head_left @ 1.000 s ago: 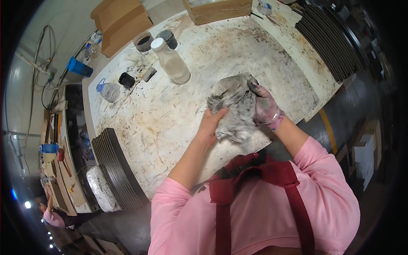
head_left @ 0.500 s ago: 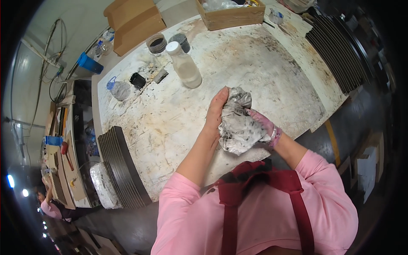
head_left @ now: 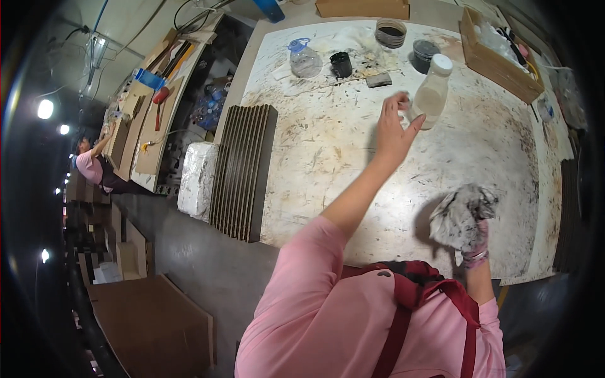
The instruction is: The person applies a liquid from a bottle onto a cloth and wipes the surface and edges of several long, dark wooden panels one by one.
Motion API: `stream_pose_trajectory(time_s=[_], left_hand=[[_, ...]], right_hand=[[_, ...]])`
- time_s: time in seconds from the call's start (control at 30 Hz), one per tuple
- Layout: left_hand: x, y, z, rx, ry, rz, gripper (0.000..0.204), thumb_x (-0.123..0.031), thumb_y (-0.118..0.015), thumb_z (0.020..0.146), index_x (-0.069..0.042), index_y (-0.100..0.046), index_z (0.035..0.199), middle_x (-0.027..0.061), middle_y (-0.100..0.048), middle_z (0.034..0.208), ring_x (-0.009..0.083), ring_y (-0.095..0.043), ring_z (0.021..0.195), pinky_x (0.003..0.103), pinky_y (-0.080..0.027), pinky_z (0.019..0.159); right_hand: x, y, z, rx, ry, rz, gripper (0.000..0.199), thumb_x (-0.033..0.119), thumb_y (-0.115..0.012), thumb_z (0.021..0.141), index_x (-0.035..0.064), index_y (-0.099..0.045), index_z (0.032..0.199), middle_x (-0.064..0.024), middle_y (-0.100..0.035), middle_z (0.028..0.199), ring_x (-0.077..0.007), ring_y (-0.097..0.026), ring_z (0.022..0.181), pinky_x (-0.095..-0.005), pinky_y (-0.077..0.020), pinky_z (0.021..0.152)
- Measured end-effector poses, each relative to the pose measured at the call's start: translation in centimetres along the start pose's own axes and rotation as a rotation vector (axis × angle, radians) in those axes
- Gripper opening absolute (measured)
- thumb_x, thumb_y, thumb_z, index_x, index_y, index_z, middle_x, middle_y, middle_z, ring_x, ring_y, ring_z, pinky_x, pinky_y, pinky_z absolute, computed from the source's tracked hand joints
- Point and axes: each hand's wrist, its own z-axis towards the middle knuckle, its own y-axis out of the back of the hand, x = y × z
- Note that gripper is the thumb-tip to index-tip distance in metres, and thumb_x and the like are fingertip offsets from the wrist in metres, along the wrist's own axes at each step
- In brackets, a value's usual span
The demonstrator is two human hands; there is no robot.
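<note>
From the head camera, the left hand (head_left: pixel 392 129) is stretching out over the scuffed, paint-stained white worktable (head_left: pixel 328 157), its fingers spread fairly wide and empty, the fingertips just touching or nearly touching the plastic bottle (head_left: pixel 432 99). The bottle is standing upright on the table, its long axis running up toward the far edge in this view, with a white cap on top and a cloudy, translucent body. The right hand (head_left: pixel 474 242) is gripping a crumpled rag (head_left: pixel 460 214), soft and blotched grey and white, bunched into a loose ball over the near edge of the table. Beyond the bottle, a small black jar (head_left: pixel 341 63) and a clear round jug (head_left: pixel 303 60) are sitting near a flat wooden box (head_left: pixel 498 60). Dark ribbed panels (head_left: pixel 244 170) are lying stacked along the table's left side.
</note>
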Motion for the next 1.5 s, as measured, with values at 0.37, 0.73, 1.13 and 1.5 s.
stream_pose_trajectory(time_s=[0.37,0.73,1.13,1.5], left_hand=[[4.8,-7.0,5.4,0.273,-0.148,0.186,0.096,-0.035,-0.080,0.063,-0.001,-0.032,0.139,0.0220,-0.045,0.133,0.0386,-0.049,0.115,0.041,-0.040,0.101],[-0.2,1.6,-4.0,0.604,-0.488,0.699,0.072,-0.012,-0.069,0.066,-0.022,-0.047,0.134,0.0142,-0.055,0.106,0.0302,-0.055,0.091,0.044,-0.042,0.073],[-6.1,7.6,-5.7,0.663,-0.595,0.977,0.072,-0.003,-0.068,0.065,-0.022,-0.050,0.131,0.0096,-0.052,0.095,0.0276,-0.055,0.090,0.039,-0.042,0.076],[-9.2,8.6,-4.9,0.690,-0.683,1.228,0.078,-0.003,-0.072,0.061,-0.023,-0.049,0.134,0.0085,-0.053,0.098,0.0269,-0.055,0.094,0.040,-0.043,0.081]], right_hand=[[5.5,0.2,4.2,-0.215,0.301,-0.177,0.035,0.014,-0.049,0.093,-0.0008,-0.051,0.125,-0.0132,-0.061,0.118,-0.0274,-0.061,0.105,-0.0403,-0.0502,0.093],[1.7,-7.6,4.2,0.017,0.339,-0.310,0.037,0.020,-0.044,0.100,0.0047,-0.045,0.133,-0.0084,-0.056,0.124,-0.0178,-0.055,0.113,-0.0346,-0.0458,0.098],[-3.0,-3.0,2.1,0.129,0.438,-0.908,0.045,0.017,-0.055,0.084,-0.0024,-0.047,0.124,-0.0113,-0.059,0.118,-0.0185,-0.059,0.105,-0.0303,-0.0481,0.092],[-1.4,-6.2,1.7,0.123,-0.172,0.455,0.035,0.020,-0.040,0.098,-0.0025,-0.051,0.121,-0.0209,-0.059,0.117,-0.0347,-0.059,0.104,-0.0485,-0.0469,0.094]])
